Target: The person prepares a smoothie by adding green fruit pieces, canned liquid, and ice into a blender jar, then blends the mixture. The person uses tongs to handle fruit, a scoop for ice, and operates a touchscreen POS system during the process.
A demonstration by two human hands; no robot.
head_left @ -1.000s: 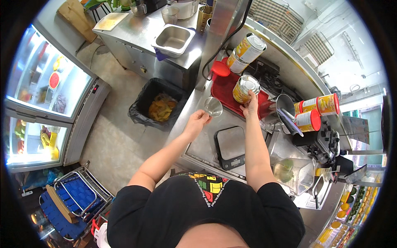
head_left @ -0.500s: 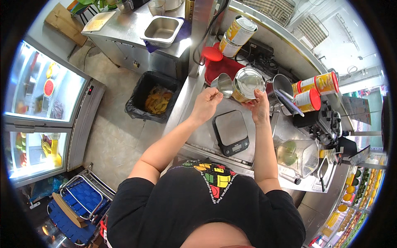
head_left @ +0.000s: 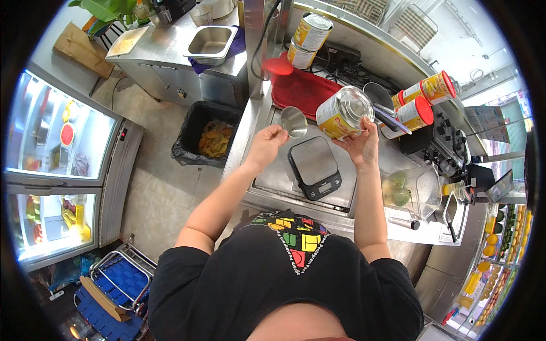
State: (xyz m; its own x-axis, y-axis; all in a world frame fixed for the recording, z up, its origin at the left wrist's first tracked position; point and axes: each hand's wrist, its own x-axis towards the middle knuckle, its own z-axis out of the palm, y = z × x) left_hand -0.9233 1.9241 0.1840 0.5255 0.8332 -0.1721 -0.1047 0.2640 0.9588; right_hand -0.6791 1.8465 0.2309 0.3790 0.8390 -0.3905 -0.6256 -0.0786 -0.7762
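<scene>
Two separate grips in the head view, well apart from each other; pinching a small cup at its near left edge with the fingers of the left hand; clasping a yellow-labelled can from its near right side with the right hand, thumb up by the metal rim; lifted off the red tray within the past second, and now up in the air, closer in; brought near the cup half a second ago, then parted again, leaving a visible gap between can and cup; so, by the look of it, borne wholly by the right hand now, with no support from below.

As for position: can just beyond and to the left of the right palm, touching right thumb and fingers; to the right of the cup and left hand, touching neither; above the steel counter, beyond the kitchen scale; in front of the red tray, near a dark pan; too hard to judge any tilt, or to tell of any contents in the cup.
</scene>
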